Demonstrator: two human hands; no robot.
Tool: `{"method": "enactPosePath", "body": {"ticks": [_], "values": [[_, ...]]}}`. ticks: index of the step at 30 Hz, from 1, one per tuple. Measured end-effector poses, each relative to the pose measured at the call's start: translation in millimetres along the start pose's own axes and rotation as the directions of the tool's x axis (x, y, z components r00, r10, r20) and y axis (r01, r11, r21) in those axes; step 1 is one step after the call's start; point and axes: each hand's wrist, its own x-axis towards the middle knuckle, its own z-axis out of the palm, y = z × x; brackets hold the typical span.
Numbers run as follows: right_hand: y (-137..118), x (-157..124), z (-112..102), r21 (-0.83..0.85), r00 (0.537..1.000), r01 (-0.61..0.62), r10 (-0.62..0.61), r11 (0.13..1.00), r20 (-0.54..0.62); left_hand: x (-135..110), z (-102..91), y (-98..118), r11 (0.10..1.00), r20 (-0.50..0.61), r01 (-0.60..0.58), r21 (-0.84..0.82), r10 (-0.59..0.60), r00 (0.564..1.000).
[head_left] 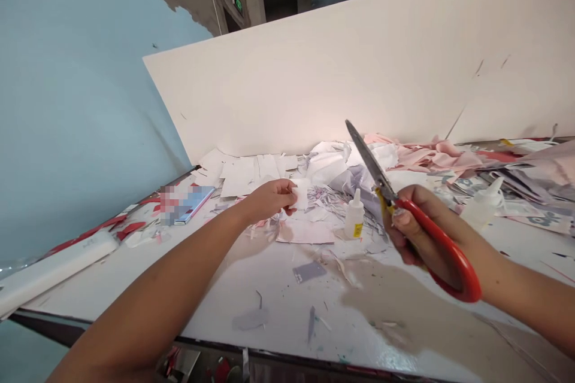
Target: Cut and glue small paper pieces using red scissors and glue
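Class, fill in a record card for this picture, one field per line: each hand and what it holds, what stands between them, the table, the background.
left hand: pinches a small white piece above the scraps
right hand: grips scissors, red handles, blades shut, tip up and away
between the hands: glue bottle, upright, yellow label
far right: second bottle
table: white, strewn with paper scraps
behind: white board along the far edge

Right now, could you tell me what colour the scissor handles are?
Red handles, best in head view.
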Motion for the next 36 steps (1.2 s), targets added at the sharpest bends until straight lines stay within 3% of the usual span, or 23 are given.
{"method": "enactPosePath", "body": {"ticks": [3, 6, 8, 11, 16, 20, 22, 28, 30, 33, 36], "values": [[-4.1, 13.5, -20.8, -0.338, 0.994, -0.100, 0.078, 0.936, -0.078, 1.1, -10.2, -6.8, 0.980, 0.193, 0.141, 0.142, -0.167, 0.967], [3.8, 27.9, -35.3, -0.662, 0.979, -0.203, 0.154, 0.721, -0.132, 1.4, -12.9, -9.5, 0.942, 0.353, 0.196, 0.271, -0.287, 0.891], [15.4, 35.5, -40.3, -0.793, 0.968, -0.236, 0.205, 0.562, -0.142, 1.2, -12.2, -9.0, 0.935, 0.402, 0.196, 0.296, -0.308, 0.862], [32.4, 41.3, -42.8, -0.856, 0.959, -0.232, 0.257, 0.463, -0.120, 0.6, -13.3, -7.9, 0.947, 0.397, 0.188, 0.261, -0.283, 0.873], [39.5, 39.0, -41.8, -0.871, 0.955, -0.185, 0.293, 0.454, -0.050, -0.3, -22.3, -8.4, 0.957, 0.347, 0.167, 0.238, -0.245, 0.906], [38.7, 37.2, -41.5, -0.881, 0.946, -0.152, 0.325, 0.449, 0.003, -1.1, -22.9, -6.0, 0.953, 0.405, 0.167, 0.254, -0.262, 0.876], [38.3, 37.4, -41.0, -0.893, 0.950, -0.153, 0.313, 0.423, -0.015, -1.2, -20.1, -4.7, 0.957, 0.412, 0.152, 0.247, -0.246, 0.877], [27.1, 38.5, -38.9, -0.912, 0.945, -0.244, 0.291, 0.329, -0.148, -2.5, 3.4, -2.7, 0.995, 0.257, 0.028, 0.091, -0.051, 0.965], [21.4, 38.3, -38.8, -0.899, 0.930, -0.292, 0.317, 0.326, -0.187, -4.4, 14.7, -1.8, 0.998, 0.284, -0.026, 0.061, 0.007, 0.959], [17.3, 36.5, -36.6, -0.877, 0.921, -0.317, 0.338, 0.361, -0.193, -8.1, 28.0, -1.4, 0.985, 0.199, -0.098, 0.143, 0.068, 0.978], [21.5, 32.7, -30.0, -0.846, 0.959, -0.215, 0.270, 0.488, -0.088, -9.8, 35.4, -4.1, 0.946, 0.050, -0.173, 0.275, 0.166, 0.985]]}}
